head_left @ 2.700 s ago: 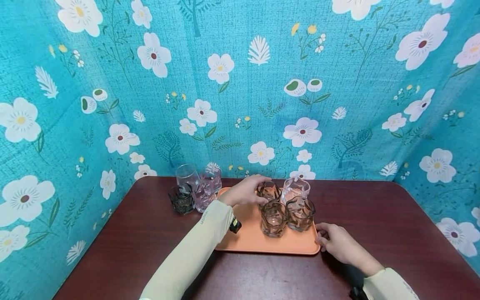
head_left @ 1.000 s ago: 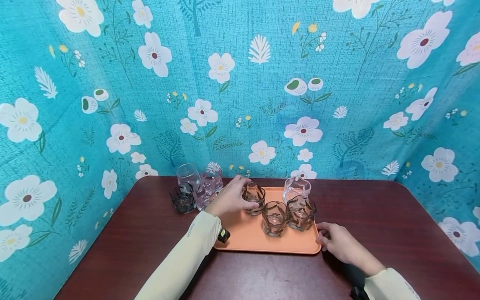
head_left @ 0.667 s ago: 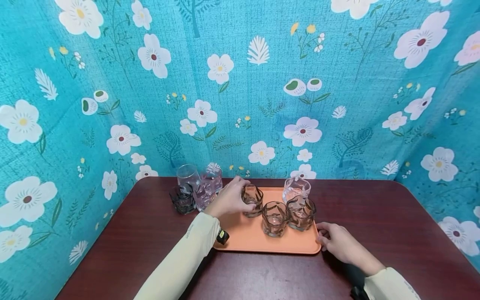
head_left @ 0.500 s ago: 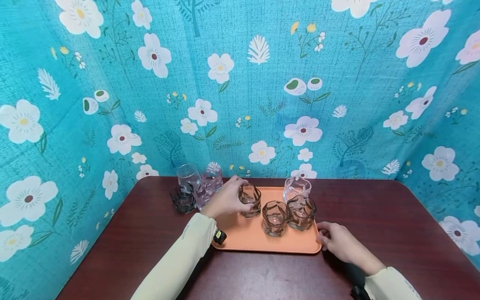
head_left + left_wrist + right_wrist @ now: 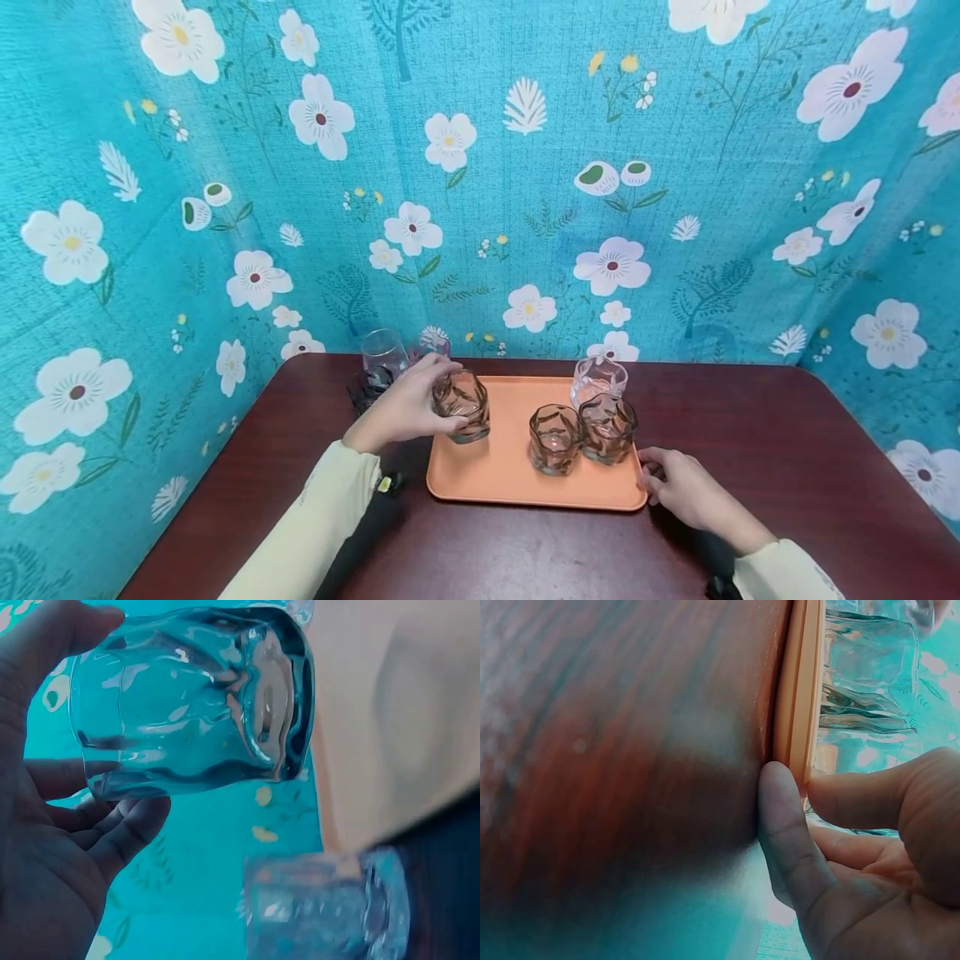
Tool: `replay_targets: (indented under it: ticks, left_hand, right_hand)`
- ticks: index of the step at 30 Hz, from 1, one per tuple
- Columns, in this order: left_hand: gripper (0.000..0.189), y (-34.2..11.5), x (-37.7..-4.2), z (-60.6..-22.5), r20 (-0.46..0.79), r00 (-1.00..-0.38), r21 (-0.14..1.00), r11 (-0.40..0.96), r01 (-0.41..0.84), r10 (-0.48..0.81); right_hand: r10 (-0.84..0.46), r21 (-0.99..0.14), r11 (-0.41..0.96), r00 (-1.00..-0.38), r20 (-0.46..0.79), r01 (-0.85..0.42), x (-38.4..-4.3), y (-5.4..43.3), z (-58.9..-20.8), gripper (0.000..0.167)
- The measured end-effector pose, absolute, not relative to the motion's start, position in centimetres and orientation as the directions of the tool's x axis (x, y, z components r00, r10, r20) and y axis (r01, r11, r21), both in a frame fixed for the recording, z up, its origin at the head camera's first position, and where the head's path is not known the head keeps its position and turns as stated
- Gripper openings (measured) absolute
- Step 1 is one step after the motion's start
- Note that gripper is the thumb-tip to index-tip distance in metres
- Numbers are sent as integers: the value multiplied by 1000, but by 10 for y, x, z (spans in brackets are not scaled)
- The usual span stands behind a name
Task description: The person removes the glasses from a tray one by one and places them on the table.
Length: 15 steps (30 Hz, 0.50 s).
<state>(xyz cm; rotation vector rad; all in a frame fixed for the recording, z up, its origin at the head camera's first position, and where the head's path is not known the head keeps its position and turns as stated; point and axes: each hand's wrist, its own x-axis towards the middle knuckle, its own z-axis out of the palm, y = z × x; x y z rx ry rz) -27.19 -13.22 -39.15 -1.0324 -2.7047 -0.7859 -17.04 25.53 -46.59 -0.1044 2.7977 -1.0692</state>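
My left hand (image 5: 408, 406) grips a brown-tinted glass tumbler (image 5: 467, 406) above the left end of an orange tray (image 5: 495, 487). In the left wrist view the tumbler (image 5: 199, 705) is held near its rim between thumb and fingers, and its base is apart from the tray. My right hand (image 5: 686, 490) pinches the tray's right edge; the right wrist view shows thumb and forefinger on either side of the rim (image 5: 799, 690). On the tray's right part stand two more brown tumblers, a front one (image 5: 555, 446) and a right one (image 5: 608, 433), with a clear tumbler (image 5: 598, 383) behind.
Left of the tray stand a tall clear glass (image 5: 384, 348), a dark grey tumbler (image 5: 363, 393) and pinkish glasses (image 5: 435, 346), partly hidden by my left hand. All rest on a dark red-brown table (image 5: 720, 408). A flowered turquoise cloth (image 5: 480, 208) rises behind the table.
My left hand has carried the brown tumbler leftward, from beside the other tumblers to the tray's left end. The right hand has stayed at the tray's right edge.
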Motion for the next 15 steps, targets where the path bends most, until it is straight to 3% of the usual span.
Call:
replay_targets:
  ticks: [8, 15]
  left_hand:
    - [71, -181, -247, -389, 341, -731, 376, 627, 683, 592]
    - [71, -215, -231, -405, 324, -769, 357, 682, 639, 551]
  right_hand:
    - [-121, -669, 743, -987, -104, -20, -169, 256, -468, 30]
    - [-134, -670, 741, -987, -90, -39, -170, 257, -467, 30]
